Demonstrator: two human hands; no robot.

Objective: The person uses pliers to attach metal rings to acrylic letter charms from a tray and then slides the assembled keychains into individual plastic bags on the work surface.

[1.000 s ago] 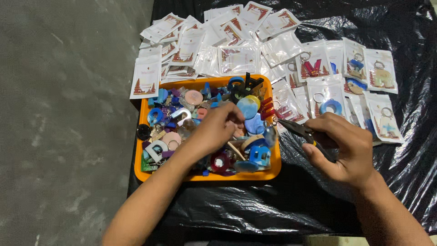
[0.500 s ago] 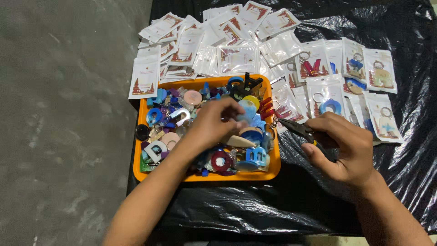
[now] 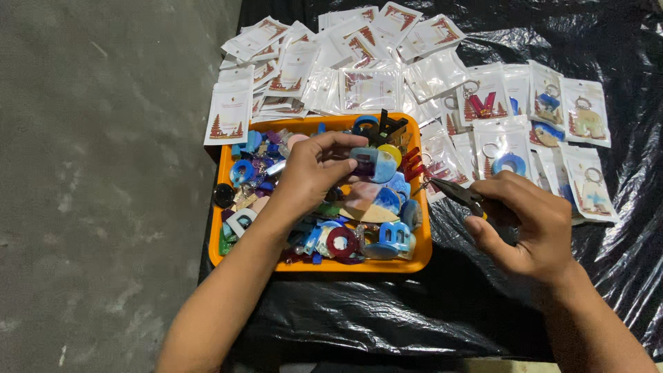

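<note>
Orange tray [image 3: 423, 243] keeps the resin pieces close, so our left hand [image 3: 312, 173] pinches a blue-purple piece [image 3: 367, 164] above it while our right hand [image 3: 530, 222] grips black pliers [image 3: 461, 195] alongside.

Small purple-blue resin piece [image 3: 364, 164] pinched above orange tray; dark pliers [image 3: 461, 195] level.
</note>
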